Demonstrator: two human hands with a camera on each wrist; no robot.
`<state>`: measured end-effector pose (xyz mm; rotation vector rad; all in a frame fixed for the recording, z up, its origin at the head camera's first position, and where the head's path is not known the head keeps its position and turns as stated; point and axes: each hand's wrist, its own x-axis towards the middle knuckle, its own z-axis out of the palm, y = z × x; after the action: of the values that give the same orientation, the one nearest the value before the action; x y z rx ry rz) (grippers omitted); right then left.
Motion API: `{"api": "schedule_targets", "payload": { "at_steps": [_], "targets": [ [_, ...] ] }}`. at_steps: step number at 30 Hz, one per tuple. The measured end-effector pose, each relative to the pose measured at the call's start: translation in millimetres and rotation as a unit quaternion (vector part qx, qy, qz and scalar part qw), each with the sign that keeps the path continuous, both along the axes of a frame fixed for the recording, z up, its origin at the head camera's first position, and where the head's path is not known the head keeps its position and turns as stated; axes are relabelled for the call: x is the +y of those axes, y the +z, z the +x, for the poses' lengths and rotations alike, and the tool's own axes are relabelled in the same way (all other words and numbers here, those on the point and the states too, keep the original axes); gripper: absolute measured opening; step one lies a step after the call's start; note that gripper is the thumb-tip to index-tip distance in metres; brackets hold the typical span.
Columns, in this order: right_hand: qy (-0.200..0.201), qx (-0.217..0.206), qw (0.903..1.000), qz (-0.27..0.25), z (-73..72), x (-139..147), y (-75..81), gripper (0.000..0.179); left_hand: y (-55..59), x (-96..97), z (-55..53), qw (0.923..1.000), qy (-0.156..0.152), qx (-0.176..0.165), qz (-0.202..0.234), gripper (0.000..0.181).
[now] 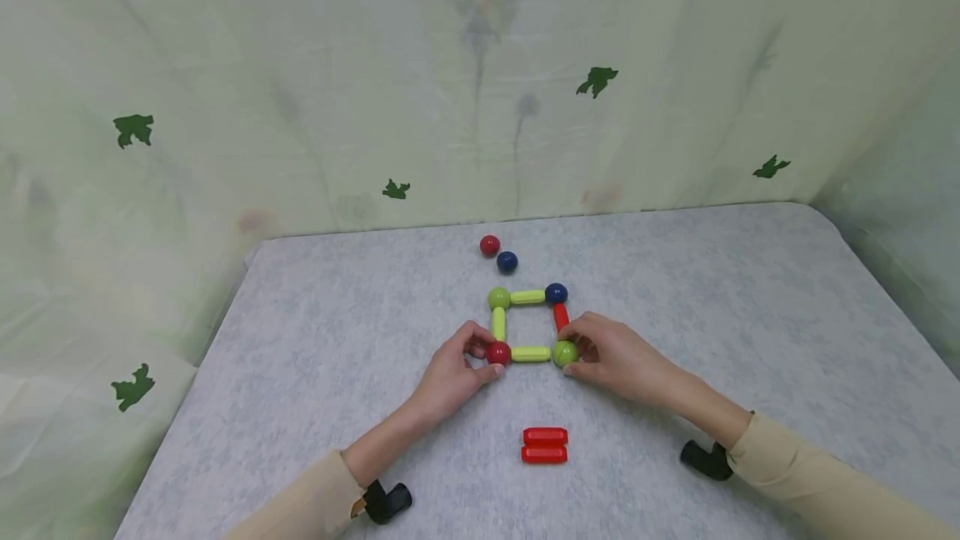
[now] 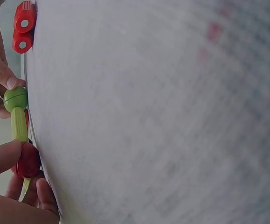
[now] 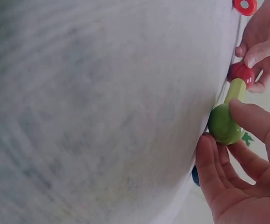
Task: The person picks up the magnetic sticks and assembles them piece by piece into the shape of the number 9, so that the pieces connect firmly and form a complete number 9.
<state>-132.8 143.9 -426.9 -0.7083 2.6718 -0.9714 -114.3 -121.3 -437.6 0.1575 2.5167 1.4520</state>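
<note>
One square frame (image 1: 528, 297) lay near the middle of the table (image 1: 337, 298); I read three yellow-green rods (image 1: 499, 324) and one red rod (image 1: 562, 317) as its sides. On my head view, the left hand (image 1: 455, 363) pinched the red ball (image 1: 498, 353) at the near left corner between thumb and fingers. The right hand (image 1: 615, 359) pinched the green ball (image 1: 566, 353) at the near right corner. A second green ball (image 1: 498, 298) and a dark blue ball (image 1: 556, 294) occupied the far corners, left and right respectively. Beyond these, I located a loose red ball (image 1: 490, 245) just beside a loose blue ball (image 1: 507, 262). Two separate red rods (image 1: 545, 455) lay side by side nearer the person. Pale cloth (image 1: 337, 107) hung behind the table.
</note>
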Motion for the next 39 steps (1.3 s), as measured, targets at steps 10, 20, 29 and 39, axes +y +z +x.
{"api": "schedule_targets", "payload": {
  "at_steps": [10,20,29,39],
  "targets": [
    [-0.004,-0.016,0.9998,-0.01,-0.6,-1.6,-0.3,0.036,0.1,0.4,0.3,1.0,-0.001,0.003,-0.001,0.031],
    [-0.064,-0.039,0.9964,-0.038,-18.6,4.0,2.0,0.022,1.3,1.1,-0.3,1.0,0.003,0.003,-0.007,0.031],
    [-0.121,-0.108,0.9861,-0.037,-38.2,-2.0,-1.4,0.021,1.5,0.7,0.2,1.0,0.002,0.003,-0.006,0.032],
    [-0.137,-0.127,0.9824,0.004,-47.0,-10.6,3.5,0.031,1.2,1.0,0.0,0.9999,0.005,0.0,-0.011,0.031]
  ]
}}
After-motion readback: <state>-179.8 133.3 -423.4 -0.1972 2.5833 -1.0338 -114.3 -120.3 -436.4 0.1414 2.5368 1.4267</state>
